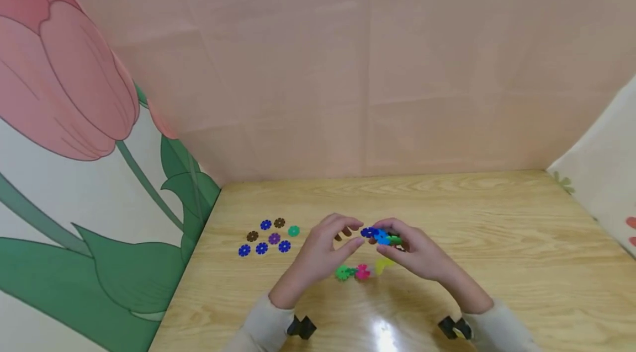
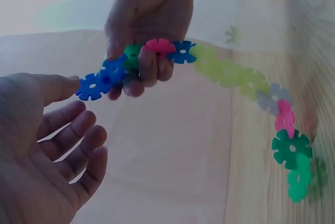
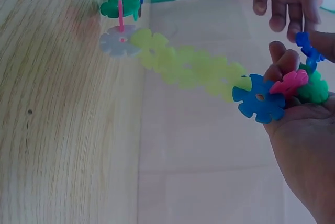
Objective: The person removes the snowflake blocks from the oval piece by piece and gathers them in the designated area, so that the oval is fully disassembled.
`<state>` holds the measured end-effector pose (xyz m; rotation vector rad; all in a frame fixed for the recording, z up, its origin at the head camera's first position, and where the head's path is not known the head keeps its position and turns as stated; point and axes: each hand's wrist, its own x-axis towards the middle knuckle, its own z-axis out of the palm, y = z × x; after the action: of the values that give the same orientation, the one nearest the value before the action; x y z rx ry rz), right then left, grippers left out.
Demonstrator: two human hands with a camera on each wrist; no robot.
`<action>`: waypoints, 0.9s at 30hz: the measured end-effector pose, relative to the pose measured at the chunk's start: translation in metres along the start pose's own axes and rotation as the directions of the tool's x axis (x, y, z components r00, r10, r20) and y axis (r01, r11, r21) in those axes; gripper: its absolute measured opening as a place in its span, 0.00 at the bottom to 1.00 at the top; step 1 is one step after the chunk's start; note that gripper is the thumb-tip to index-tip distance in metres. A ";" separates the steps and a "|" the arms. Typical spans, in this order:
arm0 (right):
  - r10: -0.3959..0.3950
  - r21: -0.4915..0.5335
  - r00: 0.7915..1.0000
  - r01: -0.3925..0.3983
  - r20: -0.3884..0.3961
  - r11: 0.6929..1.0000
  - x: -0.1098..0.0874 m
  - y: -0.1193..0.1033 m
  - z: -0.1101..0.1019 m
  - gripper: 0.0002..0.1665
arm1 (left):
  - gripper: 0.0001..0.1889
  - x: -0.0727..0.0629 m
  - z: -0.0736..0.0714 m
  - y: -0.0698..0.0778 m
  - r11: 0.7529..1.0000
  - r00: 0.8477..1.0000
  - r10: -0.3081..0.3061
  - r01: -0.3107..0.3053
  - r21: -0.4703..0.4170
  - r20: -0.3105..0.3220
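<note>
A chain of interlocking snowflake discs [image 2: 226,72] runs through the fingers of my right hand [image 1: 419,250], which grips it near one end. Blue discs [image 1: 369,232] stick out toward the left hand; green and pink ones lie among the right fingers. From there the chain hangs through yellow and pale grey discs to a pink disc [image 1: 362,272] and green discs [image 1: 343,272] low over the table. My left hand [image 1: 325,241] is beside the blue end, fingers loosely bent and apart. Its thumb tip is at the end disc's edge; whether they touch I cannot tell.
Several loose snowflake discs, blue, brown, purple [image 1: 274,238] and teal [image 1: 293,231], lie flat on the wooden table [image 1: 497,219] to the left. A pink cloth backdrop [image 1: 367,65] rises behind the table, with a tulip-printed panel [image 1: 94,76] at the left.
</note>
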<state>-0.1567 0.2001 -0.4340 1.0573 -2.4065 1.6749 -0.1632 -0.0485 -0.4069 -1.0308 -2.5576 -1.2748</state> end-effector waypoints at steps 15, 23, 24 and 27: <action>-0.034 -0.007 0.999 0.034 0.033 0.999 0.005 -0.001 0.003 0.16 | 0.12 0.008 0.008 0.005 0.999 1.000 0.026 -0.026 -0.019 0.004; -0.017 0.004 0.999 0.017 0.042 1.000 0.005 0.001 0.002 0.16 | 0.10 0.010 0.008 0.002 1.000 1.000 0.023 -0.023 -0.014 -0.009; -0.014 0.008 0.999 0.013 0.040 1.000 0.005 0.001 0.002 0.16 | 0.10 0.010 0.008 0.001 1.000 1.000 0.024 -0.024 -0.010 -0.012; -0.010 0.013 1.000 0.009 0.030 1.000 0.004 0.001 0.004 0.16 | 0.09 0.009 0.009 0.000 0.999 0.999 0.042 -0.042 0.019 -0.023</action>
<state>-0.1589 0.1952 -0.4353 1.1012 -2.4081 1.6857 -0.1687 -0.0369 -0.4093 -1.0540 -2.5118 -1.2433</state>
